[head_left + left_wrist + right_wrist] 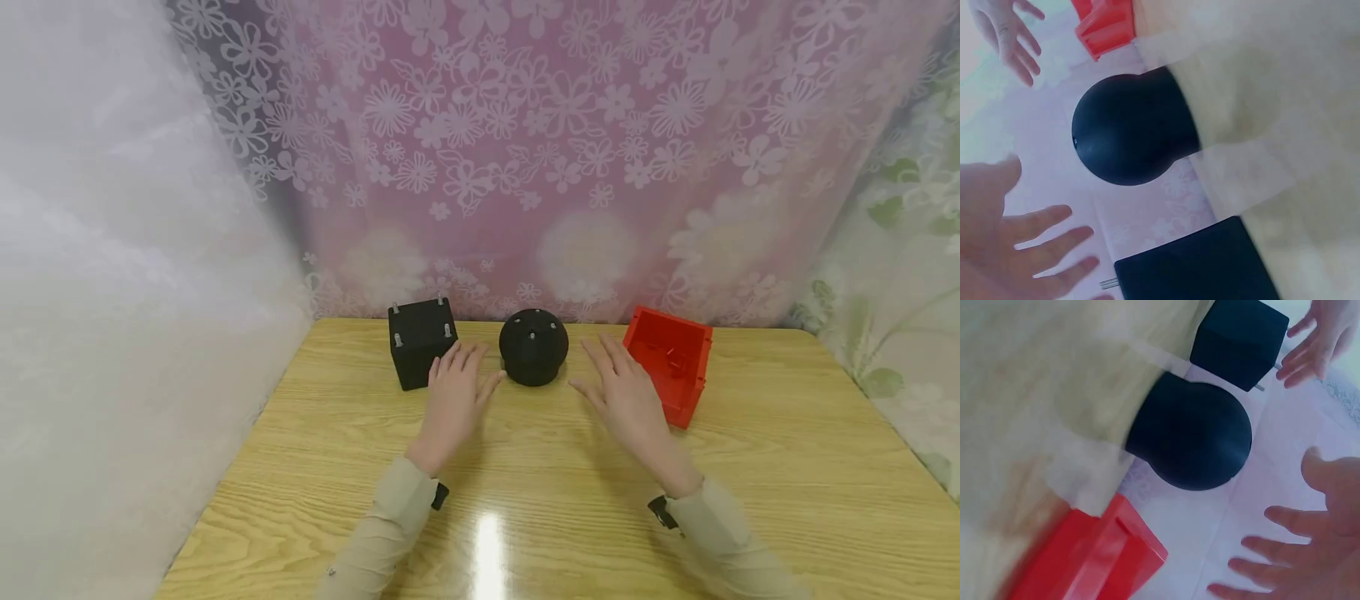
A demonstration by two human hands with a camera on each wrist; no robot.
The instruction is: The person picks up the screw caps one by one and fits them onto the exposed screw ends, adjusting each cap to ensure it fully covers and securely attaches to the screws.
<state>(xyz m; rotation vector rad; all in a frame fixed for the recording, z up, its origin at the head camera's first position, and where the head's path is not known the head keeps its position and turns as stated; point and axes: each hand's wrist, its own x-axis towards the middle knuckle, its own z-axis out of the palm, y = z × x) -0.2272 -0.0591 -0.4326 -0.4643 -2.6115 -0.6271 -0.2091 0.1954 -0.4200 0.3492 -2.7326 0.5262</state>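
Observation:
A round black piece (pixel 533 348) on a short, narrower base stands upright at the back middle of the table, with several small metal studs on its top. To its left my left hand (pixel 454 392) hovers with fingers spread, beside a black block (pixel 422 337) with metal pins rising from its top corners. My right hand (pixel 628 396) is held on the other side, fingers extended, partly covering a red open box (pixel 686 367). Both wrist views show a gap between each hand and the round piece (pixel 1125 128). Neither hand holds anything.
The wooden table (pixel 517 467) reaches back to a pink flowered curtain (pixel 525 150). A whitish sheet (pixel 127 292) hangs along the left side and a leaf-patterned cloth (pixel 885 292) along the right. Small red parts (pixel 675 360) lie inside the red box.

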